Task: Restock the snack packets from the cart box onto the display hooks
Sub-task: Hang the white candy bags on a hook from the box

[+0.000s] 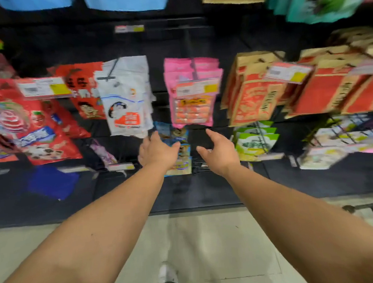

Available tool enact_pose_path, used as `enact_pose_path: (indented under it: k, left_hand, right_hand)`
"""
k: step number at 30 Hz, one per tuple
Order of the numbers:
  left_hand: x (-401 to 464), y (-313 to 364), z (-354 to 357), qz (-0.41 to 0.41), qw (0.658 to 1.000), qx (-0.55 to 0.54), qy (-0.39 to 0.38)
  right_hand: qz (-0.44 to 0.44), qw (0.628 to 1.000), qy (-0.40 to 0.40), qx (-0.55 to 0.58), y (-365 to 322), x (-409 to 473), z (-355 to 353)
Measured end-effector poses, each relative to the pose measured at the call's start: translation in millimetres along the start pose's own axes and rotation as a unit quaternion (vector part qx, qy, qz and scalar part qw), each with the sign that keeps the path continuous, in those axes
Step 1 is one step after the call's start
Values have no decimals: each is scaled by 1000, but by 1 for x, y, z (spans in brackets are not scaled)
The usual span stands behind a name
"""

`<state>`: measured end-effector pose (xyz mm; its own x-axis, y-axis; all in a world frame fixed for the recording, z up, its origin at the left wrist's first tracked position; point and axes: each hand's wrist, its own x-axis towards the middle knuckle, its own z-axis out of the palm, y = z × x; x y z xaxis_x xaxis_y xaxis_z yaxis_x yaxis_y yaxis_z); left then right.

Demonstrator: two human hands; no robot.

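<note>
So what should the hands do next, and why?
Probably close in on the blue packets hanging low between them. Both the left hand and right hand are open, holding nothing, reaching at that hook from either side, just below the pink packets.

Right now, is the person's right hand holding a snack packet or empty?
Empty. The right hand is open, fingers spread, reaching below the pink hanging packets without touching any.

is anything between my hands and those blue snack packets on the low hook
Nothing visible blocks them. The left hand already overlaps the blue packets, though contact is unclear. The right hand hangs open just to their right with only dark shelf backing between. The pink packets hang above, clear of both.
</note>
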<state>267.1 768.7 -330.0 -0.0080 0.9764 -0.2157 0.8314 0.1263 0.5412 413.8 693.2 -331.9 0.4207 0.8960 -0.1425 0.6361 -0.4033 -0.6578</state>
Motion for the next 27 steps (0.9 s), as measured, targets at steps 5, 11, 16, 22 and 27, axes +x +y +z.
enact_pose_path:
  k: [5,11,16,22,27]
  left_hand:
    - [-107,103,83,220,955,164,-112]
    - [-242,239,182,397,876,222,-159]
    - [-325,326,246,497,817,232,-178]
    - [-390,406,336,565,751,243,-239]
    - [-400,478,415,594,710,265,-270]
  right_hand:
    - [58,992,41,-105,115,-58,-103]
    - [167,968,129,-137,256,-144,-246]
    - [236,947,186,-112,344,-198,-320]
    - [330,915,219,-74,440,-231,-373]
    - [377,892,241,-66,514,-217,-423]
